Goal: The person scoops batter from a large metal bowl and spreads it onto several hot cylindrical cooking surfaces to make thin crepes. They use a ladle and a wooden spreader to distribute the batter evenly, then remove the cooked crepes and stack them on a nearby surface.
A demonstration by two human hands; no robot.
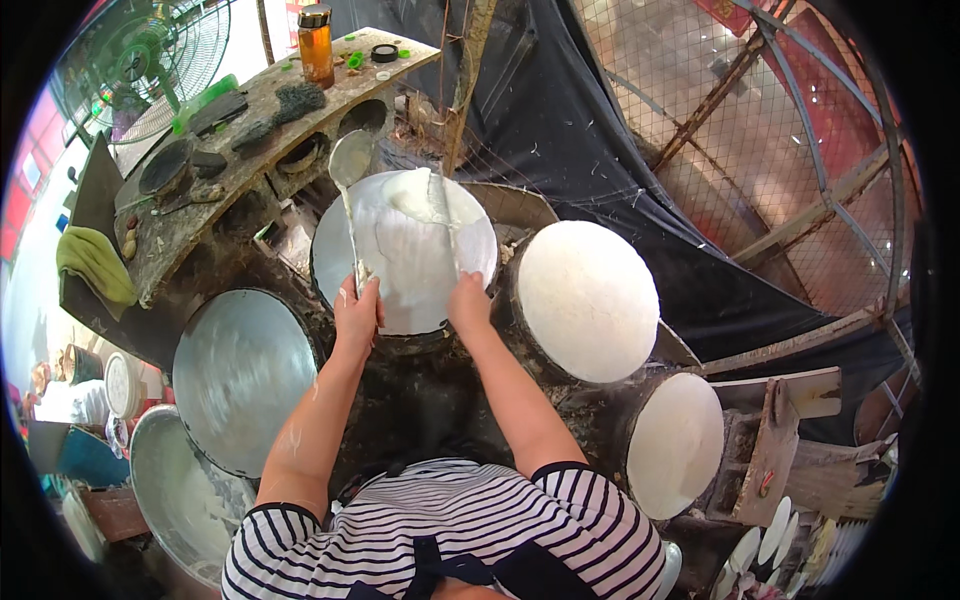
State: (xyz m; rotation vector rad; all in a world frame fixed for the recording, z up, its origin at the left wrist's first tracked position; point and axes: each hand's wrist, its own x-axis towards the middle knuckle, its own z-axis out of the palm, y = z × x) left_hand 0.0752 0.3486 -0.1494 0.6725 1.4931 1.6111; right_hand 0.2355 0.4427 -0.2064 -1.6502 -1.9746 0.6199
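Observation:
Closed around the handle of a ladle point(349, 158), my left hand point(357, 310) is over the left edge of a round metal griddle point(390, 270). The ladle's bowl is up past the griddle's far left rim, and its handle is smeared with pale batter. At the griddle's right side my right hand point(469, 302) grips a long, thin, grey spreading blade point(445, 215). The blade points away from me across the surface. White batter point(425, 195) lies in a patch at the griddle's far part, beside and under the blade. A thin film appears to cover some of the plate.
To the right, two round plates hold white sheets: a large one point(588, 300) and a smaller one point(676, 445). A bare griddle point(245, 380) and a batter-streaked basin point(185, 490) are at left. A ledge point(225, 215) carries an orange jar point(316, 45); a green fan point(140, 60) stands behind.

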